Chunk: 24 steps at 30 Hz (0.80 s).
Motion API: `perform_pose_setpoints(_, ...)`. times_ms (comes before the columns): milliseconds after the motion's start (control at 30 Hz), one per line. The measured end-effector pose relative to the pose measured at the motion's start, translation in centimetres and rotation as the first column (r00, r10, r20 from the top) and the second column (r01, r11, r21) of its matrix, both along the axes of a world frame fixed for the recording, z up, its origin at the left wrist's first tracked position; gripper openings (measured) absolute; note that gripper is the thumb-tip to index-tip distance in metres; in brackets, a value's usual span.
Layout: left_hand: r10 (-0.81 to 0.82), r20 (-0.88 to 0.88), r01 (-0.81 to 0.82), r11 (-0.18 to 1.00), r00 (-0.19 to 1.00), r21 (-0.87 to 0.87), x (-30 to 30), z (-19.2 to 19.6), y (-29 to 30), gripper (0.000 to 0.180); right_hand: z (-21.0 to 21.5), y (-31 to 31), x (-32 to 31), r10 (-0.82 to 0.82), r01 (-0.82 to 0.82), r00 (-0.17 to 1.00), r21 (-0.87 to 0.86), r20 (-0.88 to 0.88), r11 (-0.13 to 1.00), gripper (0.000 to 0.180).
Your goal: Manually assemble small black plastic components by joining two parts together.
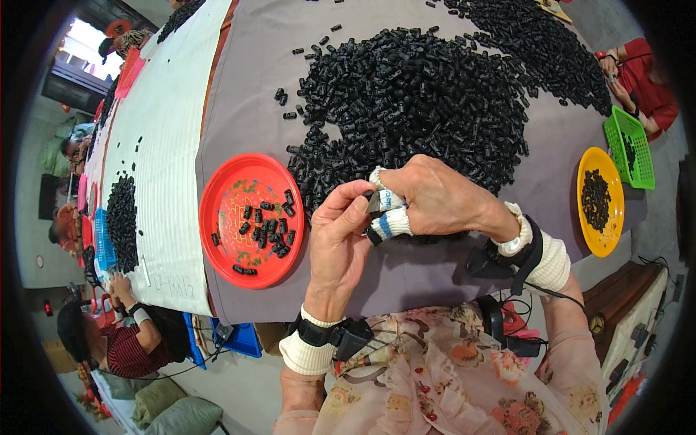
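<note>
Over the near edge of a big pile of small black plastic parts (413,94), my two hands meet with their fingertips together. My left hand (339,235) is closed in a pinch, thumb against forefinger. My right hand (446,192) is closed too, its thumb and forefinger wrapped in white cloth bands with blue marks. A small dark, flat piece (374,201) shows between the fingertips; its kind is unclear, and the fingers hide most of what is held. Left of my hands, a red plate (210,235) holds several of the black parts.
A grey cloth (254,94) covers the table. At right stand a yellow plate (612,241) and a green basket (616,134), both with small black pieces. A person in red (656,90) works at the far right. Another in a striped top (134,348) sits at lower left.
</note>
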State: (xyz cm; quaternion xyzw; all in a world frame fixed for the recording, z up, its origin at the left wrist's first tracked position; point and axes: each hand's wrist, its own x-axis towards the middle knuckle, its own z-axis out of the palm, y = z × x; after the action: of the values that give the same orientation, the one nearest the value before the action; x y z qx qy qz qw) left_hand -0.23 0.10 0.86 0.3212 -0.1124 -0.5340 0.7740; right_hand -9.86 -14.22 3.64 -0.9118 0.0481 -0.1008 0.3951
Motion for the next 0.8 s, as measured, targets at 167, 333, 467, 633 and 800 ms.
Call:
perform_pose_setpoints(167, 0.004, -0.099, -0.009, 0.999, 0.995, -0.045, 0.1, -0.1, 0.0, 0.02, 1.3, -0.1, 0.0, 0.04, -0.046, 0.999, 0.228, 0.028, 0.973, 0.043)
perform_pose_setpoints(333, -0.057, -0.159, 0.034, 0.989, 0.986, -0.145, 0.5, -1.0, 0.4, 0.023, 2.0, -0.2, 0.3, 0.049, -0.046, 0.999, 0.186, -0.009, 0.981, 0.047)
perform_pose_setpoints(467, -0.043, -0.152, 0.024, 0.992, 0.987, -0.123, 0.2, -0.5, 0.4, 0.026, 2.0, -0.2, 0.4, 0.05, -0.043, 0.998, 0.123, -0.05, 0.991, 0.051)
perform_pose_setpoints(633, -0.041, -0.153, 0.024, 0.993, 0.987, -0.115, 0.1, -0.7, 0.3, 0.026, 1.8, -0.3, 0.4, 0.057, -0.051, 0.997, 0.11, -0.055, 0.993, 0.051)
perform_pose_setpoints(800, -0.096, -0.205, 0.055, 0.979, 0.974, -0.198, 0.3, -1.2, 0.2, 0.026, 1.5, -0.2, 0.3, 0.061, -0.055, 0.997, 0.125, -0.05, 0.991, 0.05)
